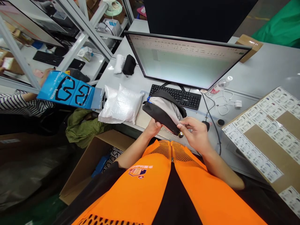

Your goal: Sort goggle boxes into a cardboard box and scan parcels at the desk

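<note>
A black fabric pouch (pixel 161 117) with a grey lining hangs over the desk, in front of the keyboard, its mouth spread wide. My left hand (pixel 153 127) supports its lower left side, the fingers partly hidden beneath it. With thumb and fingers, my right hand (pixel 195 131) pinches the pouch's right end, near a small shiny metal piece (pixel 181 134) at the edge. A bit of blue shows at the pouch's left corner. Whatever lies inside cannot be seen.
Behind the pouch stand a black keyboard (pixel 193 101) and a monitor (pixel 187 62). White bubble mailers (pixel 127 104) and a blue printed box (pixel 67 89) lie left. A bottle (pixel 219 86), white cable (pixel 222 104) and label-covered cardboard (pixel 264 143) are right. An open carton (pixel 79 168) stands below; another person's striped sleeve (pixel 14 104) shows far left.
</note>
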Demonstrator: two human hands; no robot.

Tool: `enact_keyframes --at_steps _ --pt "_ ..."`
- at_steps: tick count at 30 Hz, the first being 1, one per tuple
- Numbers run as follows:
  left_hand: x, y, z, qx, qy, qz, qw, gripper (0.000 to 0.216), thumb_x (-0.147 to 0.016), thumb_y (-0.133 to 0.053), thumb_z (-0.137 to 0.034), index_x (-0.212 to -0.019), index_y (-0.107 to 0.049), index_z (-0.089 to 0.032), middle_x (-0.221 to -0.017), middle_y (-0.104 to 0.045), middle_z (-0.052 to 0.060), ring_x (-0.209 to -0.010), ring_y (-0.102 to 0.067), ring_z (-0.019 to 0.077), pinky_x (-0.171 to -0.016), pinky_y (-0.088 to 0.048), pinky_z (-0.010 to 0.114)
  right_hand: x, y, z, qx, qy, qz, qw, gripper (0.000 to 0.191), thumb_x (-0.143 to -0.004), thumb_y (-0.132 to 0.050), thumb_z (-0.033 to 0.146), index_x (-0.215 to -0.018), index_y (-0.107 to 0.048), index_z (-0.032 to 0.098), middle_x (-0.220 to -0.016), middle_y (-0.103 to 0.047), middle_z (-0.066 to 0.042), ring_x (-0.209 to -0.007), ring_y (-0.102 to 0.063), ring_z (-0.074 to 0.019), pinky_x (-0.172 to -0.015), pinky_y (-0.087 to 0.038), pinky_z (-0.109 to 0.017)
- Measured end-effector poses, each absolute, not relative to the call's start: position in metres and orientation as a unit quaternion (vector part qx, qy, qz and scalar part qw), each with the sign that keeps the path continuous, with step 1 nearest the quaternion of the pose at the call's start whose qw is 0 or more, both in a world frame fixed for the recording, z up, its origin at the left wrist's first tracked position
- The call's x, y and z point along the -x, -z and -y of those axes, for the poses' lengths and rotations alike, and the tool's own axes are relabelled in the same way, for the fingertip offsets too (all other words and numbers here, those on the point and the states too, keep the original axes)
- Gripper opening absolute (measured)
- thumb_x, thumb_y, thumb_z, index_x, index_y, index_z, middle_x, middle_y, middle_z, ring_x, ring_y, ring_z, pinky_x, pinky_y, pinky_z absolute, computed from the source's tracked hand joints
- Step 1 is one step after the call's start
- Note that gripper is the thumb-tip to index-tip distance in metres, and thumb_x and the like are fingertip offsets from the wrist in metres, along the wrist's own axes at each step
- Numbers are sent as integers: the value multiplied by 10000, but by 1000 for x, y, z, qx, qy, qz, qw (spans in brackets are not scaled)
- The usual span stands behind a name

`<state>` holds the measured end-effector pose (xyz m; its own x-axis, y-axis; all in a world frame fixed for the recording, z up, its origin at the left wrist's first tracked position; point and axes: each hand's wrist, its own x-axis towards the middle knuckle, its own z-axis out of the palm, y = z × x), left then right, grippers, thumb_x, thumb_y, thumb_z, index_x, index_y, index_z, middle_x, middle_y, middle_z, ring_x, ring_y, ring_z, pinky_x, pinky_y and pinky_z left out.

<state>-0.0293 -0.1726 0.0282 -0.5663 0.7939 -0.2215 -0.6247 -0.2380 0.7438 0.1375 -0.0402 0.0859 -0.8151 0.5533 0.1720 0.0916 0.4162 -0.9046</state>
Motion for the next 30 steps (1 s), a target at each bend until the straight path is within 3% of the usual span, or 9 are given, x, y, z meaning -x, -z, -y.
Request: enact_keyframes --at_steps 5,9,15,18,23,26,28,30 --pt "26 -30 171 -107 -783 -413 452 993 -374 -1045 -691 -1185 -763 -193 -1069 -822 110 -1347 -669 414 -1131 -560 515 -133 -96 35 147 -406 876 214 197 -1045 -635 325 -897 -720 228 -880 -737 -55 -812 -687 -204 -727 -506 -329" --pt "23 -30 171 -98 -786 -409 453 925 -395 -1043 -693 -1123 -768 -193 -1036 -819 104 -1305 -691 412 -1076 -594 495 -128 -91 32 130 -335 919 159 221 -1038 -632 307 -843 -696 226 -812 -675 -42 -720 -612 -184 -670 -401 -311" --pt "20 -27 174 -78 -786 -411 455 797 -425 -1038 -690 -1006 -783 -207 -910 -806 31 -952 -787 270 -877 -636 348 -119 -94 23 125 -264 953 78 197 -1002 -630 267 -815 -682 230 -767 -689 -27 -674 -579 -181 -617 -262 -315" --pt "21 -23 176 -69 -784 -422 449 788 -432 -1033 -695 -1004 -793 -209 -890 -812 36 -907 -786 268 -821 -632 333 -118 -104 22 103 -262 959 23 190 -950 -672 235 -760 -661 231 -702 -679 -10 -614 -555 -170 -599 -225 -320" --pt "21 -11 179 -11 -777 -421 468 641 -691 -915 -740 -1027 -806 -205 -891 -826 70 -981 -801 307 -868 -651 380 -125 -116 21 53 -302 951 -42 192 -885 -691 137 -722 -680 239 -698 -702 -6 -587 -570 -165 -589 -260 -315" --pt "20 -8 180 -16 -769 -418 482 658 -687 -916 -741 -1038 -805 -195 -911 -831 67 -974 -803 303 -866 -654 375 -133 -130 12 -15 -344 936 -72 245 -953 -642 164 -735 -716 248 -729 -725 -2 -613 -609 -162 -586 -329 -306" --pt "19 -10 182 -39 -762 -411 499 712 -609 -966 -723 -1045 -806 -183 -939 -832 66 -969 -799 299 -867 -649 367 -136 -145 1 -15 -380 925 -29 247 -1016 -632 257 -802 -756 260 -731 -725 3 -608 -611 -154 -586 -390 -295" --pt "19 -15 182 -72 -753 -393 522 777 -540 -1001 -710 -1075 -816 -177 -1015 -834 76 -999 -791 297 -890 -643 358 -133 -160 -10 26 -403 911 79 190 -1040 -647 358 -968 -801 273 -821 -755 -12 -669 -646 -165 -634 -477 -297"
